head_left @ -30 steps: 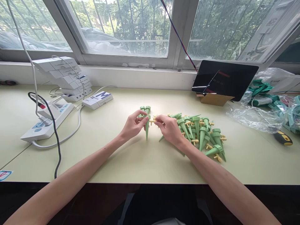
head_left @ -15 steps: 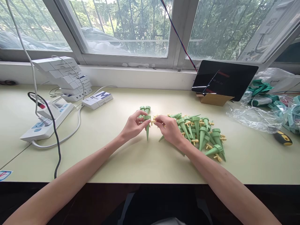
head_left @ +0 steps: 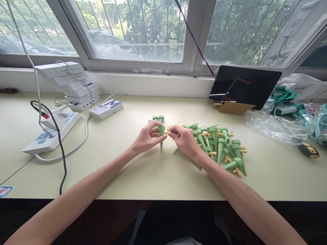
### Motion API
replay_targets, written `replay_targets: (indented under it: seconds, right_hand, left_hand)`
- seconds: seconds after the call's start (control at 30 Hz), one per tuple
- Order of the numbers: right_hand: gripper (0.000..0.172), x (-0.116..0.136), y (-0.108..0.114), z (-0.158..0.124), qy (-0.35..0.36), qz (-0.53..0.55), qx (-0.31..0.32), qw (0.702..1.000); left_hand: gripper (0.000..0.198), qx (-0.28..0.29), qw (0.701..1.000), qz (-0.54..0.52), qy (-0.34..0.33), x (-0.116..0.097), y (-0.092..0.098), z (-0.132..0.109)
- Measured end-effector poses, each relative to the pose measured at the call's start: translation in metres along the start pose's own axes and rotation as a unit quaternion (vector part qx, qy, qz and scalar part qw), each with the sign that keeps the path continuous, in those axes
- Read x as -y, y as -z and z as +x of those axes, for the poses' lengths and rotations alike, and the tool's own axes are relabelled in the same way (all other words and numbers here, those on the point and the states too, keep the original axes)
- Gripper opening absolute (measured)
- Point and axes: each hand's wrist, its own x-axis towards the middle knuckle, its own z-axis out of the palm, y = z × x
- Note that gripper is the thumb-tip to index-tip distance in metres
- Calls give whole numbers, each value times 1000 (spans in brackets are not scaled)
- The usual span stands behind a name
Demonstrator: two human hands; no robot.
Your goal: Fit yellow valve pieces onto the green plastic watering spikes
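A green spike (head_left: 161,130) points down between the thumb and fingers of my left hand (head_left: 146,138). Just to its right, my right hand (head_left: 186,140) pinches a small yellow piece (head_left: 167,132) at the spike's side. Whether the yellow piece is joined to the spike is too small to tell. Behind my left hand stand several other green spikes (head_left: 160,118), partly hidden by its fingers. Right of my right hand lies a heap of green spikes (head_left: 220,148) with yellow valve-like pieces on them.
A white power strip (head_left: 52,134) with cables and a stack of white boxes (head_left: 74,83) are at the left. One white box (head_left: 106,109) lies nearer. A tablet (head_left: 245,86) leans at the back right, near plastic bags (head_left: 278,126) and a yellow-black tool (head_left: 308,150).
The held spike has shifted very slightly right, and my left thumb has moved a little lower and to the right. My right hand is almost unmoved.
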Motion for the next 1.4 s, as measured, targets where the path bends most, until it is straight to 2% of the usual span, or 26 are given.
replay_targets:
  seconds: [0.6, 0.7, 0.87, 1.0, 1.4]
  right_hand:
    - [28, 3, 3, -1, -25, -34, 42, 998]
    - [24, 3, 2, -1, -17, -21, 38, 999]
    - [5, 1, 1, -1, 1, 1, 34, 999]
    - [5, 1, 1, -1, -2, 6, 36, 999]
    - [32, 5, 3, 0, -14, -38, 58, 997]
  left_hand:
    - [35, 11, 999, 47, -2, -3, -2, -2]
    - [35, 8, 999, 36, 0, -4, -2, -2]
    - [35, 3, 1000, 12, 0, -4, -3, -2]
    - [34, 5, 1000, 14, 0, -5, -3, -2]
    - [33, 1, 998, 57, -38, -2, -3, -4]
